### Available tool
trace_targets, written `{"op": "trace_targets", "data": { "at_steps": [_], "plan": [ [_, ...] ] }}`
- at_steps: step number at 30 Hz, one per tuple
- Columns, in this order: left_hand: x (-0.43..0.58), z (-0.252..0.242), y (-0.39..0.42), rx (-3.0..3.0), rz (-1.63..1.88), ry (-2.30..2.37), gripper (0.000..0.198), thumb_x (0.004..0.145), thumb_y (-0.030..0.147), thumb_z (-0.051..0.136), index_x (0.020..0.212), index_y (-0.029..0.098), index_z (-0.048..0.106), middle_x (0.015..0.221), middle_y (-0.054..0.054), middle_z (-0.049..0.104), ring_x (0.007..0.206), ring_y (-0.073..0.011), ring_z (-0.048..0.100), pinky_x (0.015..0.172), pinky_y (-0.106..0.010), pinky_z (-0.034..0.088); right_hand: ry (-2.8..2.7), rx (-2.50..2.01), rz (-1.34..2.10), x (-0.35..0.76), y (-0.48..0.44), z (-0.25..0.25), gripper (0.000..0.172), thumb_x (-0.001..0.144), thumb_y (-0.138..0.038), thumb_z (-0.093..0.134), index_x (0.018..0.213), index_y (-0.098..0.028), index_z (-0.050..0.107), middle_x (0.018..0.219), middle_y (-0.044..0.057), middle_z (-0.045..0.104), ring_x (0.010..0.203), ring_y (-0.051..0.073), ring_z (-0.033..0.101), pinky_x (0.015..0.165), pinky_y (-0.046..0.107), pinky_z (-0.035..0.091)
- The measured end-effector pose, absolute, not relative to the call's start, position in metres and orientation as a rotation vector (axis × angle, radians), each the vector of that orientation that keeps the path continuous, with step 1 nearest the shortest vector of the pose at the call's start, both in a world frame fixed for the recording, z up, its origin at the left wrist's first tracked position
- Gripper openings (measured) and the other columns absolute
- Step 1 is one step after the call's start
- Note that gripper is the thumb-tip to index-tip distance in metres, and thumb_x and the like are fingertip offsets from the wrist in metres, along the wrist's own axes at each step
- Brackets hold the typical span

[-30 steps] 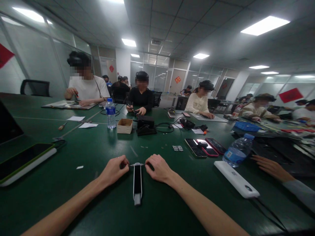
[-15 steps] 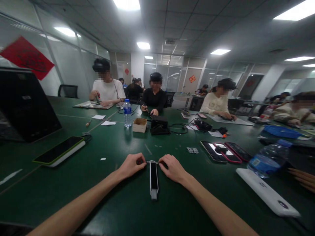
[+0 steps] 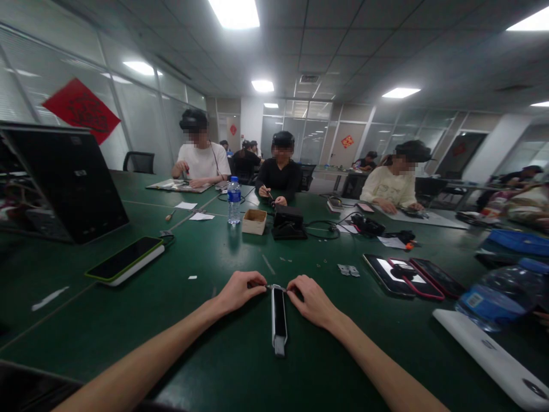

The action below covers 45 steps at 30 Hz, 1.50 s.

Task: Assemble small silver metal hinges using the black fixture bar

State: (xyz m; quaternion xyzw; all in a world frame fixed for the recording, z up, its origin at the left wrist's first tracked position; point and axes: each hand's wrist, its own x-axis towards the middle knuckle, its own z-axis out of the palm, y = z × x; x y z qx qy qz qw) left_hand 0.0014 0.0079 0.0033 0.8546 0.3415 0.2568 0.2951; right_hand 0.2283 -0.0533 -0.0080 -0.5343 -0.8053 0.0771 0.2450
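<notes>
Left hand (image 3: 238, 292) and right hand (image 3: 311, 297) pinch the device (image 3: 279, 317) at its far end; beyond them a box (image 3: 254, 221), contents unseen.

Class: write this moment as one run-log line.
left hand: pinching far end of slim device | right hand: pinching same end | slim device: flat on green table

The view has swung left: a black laptop (image 3: 64, 183) has come in at 9 o'clock, the water bottle (image 3: 501, 294) has slid toward 3 o'clock, and the slim device (image 3: 278, 317) now lies just right of centre.
</notes>
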Motion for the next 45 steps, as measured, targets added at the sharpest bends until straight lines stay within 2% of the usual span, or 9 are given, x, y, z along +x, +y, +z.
{"op": "trace_targets", "data": {
  "at_steps": [8, 15, 22, 36, 45],
  "plan": [
    [0.004, 0.004, 0.007, 2.267, 0.691, 0.933, 0.015, 0.08, 0.026, 0.06, 0.088, 0.018, 0.07, 0.085, -0.001, 0.071, 0.073, -0.0151, 0.063, 0.072, -0.024, 0.047, -2.212, -1.488, 0.245, 0.226, -0.056, -0.003, 0.01, 0.086, -0.019, 0.05, 0.089, -0.017, 0.06, 0.087, 0.006, 0.059, 0.079, 0.018, 0.054, 0.07, 0.033, 0.045],
    [0.009, 0.001, 0.005, 2.214, 0.626, 0.932, 0.018, 0.081, 0.029, 0.058, 0.089, 0.016, 0.069, 0.078, -0.001, 0.07, 0.061, -0.0129, 0.061, 0.061, -0.022, 0.047, -2.209, -1.467, 0.222, 0.225, -0.055, -0.004, 0.009, 0.086, -0.019, 0.05, 0.087, -0.018, 0.059, 0.085, 0.005, 0.059, 0.077, 0.018, 0.054, 0.069, 0.032, 0.045],
    [0.008, -0.006, 0.009, 2.215, 0.688, 0.913, 0.017, 0.078, 0.027, 0.062, 0.091, 0.017, 0.068, 0.087, -0.002, 0.071, 0.079, -0.0163, 0.065, 0.072, -0.024, 0.05, -2.203, -1.495, 0.227, 0.225, -0.057, -0.001, 0.009, 0.086, -0.019, 0.051, 0.088, -0.017, 0.06, 0.085, 0.005, 0.059, 0.077, 0.018, 0.054, 0.069, 0.032, 0.045],
    [0.01, 0.0, 0.006, 2.209, 0.654, 0.94, 0.017, 0.075, 0.022, 0.062, 0.09, 0.016, 0.066, 0.083, -0.002, 0.07, 0.073, -0.0148, 0.064, 0.068, -0.024, 0.049, -2.199, -1.483, 0.259, 0.225, -0.056, -0.002, 0.009, 0.087, -0.019, 0.05, 0.088, -0.017, 0.059, 0.086, 0.005, 0.059, 0.077, 0.017, 0.054, 0.067, 0.03, 0.046],
    [0.01, -0.003, 0.009, 2.285, 0.643, 0.952, 0.015, 0.077, 0.025, 0.063, 0.087, 0.016, 0.069, 0.077, 0.0, 0.069, 0.067, -0.0125, 0.061, 0.064, -0.02, 0.046, -2.233, -1.499, 0.227, 0.224, -0.057, 0.002, 0.009, 0.086, -0.018, 0.05, 0.087, -0.016, 0.059, 0.085, 0.005, 0.058, 0.078, 0.018, 0.053, 0.07, 0.031, 0.044]
  ]
}}
